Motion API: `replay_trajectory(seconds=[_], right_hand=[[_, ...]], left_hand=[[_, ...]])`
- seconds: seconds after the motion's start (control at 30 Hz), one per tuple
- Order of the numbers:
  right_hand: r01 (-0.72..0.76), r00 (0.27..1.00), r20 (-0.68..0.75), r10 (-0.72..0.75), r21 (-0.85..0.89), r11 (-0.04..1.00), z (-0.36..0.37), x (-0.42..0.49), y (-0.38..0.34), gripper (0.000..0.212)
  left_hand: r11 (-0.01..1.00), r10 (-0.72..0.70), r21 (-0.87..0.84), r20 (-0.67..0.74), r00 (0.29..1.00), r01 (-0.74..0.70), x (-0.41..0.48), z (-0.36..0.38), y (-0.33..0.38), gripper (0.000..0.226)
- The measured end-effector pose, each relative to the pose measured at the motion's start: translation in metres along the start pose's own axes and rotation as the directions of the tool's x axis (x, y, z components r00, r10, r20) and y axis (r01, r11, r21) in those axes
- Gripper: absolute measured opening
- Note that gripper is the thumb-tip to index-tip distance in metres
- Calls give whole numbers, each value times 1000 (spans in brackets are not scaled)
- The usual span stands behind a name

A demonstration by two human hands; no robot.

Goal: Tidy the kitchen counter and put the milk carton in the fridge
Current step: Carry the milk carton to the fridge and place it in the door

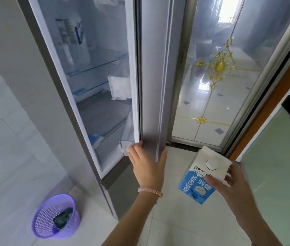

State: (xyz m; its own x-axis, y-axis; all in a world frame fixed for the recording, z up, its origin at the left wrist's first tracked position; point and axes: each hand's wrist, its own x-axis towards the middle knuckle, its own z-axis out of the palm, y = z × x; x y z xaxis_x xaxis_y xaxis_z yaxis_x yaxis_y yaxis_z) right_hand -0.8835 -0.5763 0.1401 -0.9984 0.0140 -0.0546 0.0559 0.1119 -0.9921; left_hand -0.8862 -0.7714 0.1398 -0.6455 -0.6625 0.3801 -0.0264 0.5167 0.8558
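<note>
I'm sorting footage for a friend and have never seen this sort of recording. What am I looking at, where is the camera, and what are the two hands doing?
There is no machine here: a person wears one wide-angle camera on the head, so you look forward and down at their own bare hands. The left hand grips the edge of the open fridge door; inside are glass shelves with a few pale packages. The right hand holds a blue and white milk carton with a round white cap, not yet in the fridge. On the tiled floor stands a purple basket with something dark in it. Beyond the fridge is a glass door with gold ornament.
</note>
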Motion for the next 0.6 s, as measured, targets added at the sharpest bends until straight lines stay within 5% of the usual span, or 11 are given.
replay_trajectory(seconds=[0.17,0.4,0.5,0.6], right_hand=[[14,999,-52,-13,21,1000,-40,-7,-2,47],[5,990,-142,9,98,995,-84,-12,-3,40],[28,987,-163,-12,97,995,-99,-9,-1,44],[25,983,-185,-7,94,995,-110,-4,-1,43]], left_hand=[[987,160,-13,278,947,-163,-19,16,7,39],[932,358,-11,176,917,-362,20,19,24,24],[844,534,7,71,842,-536,72,21,66,34],[763,627,38,200,753,-645,128,40,108,51]])
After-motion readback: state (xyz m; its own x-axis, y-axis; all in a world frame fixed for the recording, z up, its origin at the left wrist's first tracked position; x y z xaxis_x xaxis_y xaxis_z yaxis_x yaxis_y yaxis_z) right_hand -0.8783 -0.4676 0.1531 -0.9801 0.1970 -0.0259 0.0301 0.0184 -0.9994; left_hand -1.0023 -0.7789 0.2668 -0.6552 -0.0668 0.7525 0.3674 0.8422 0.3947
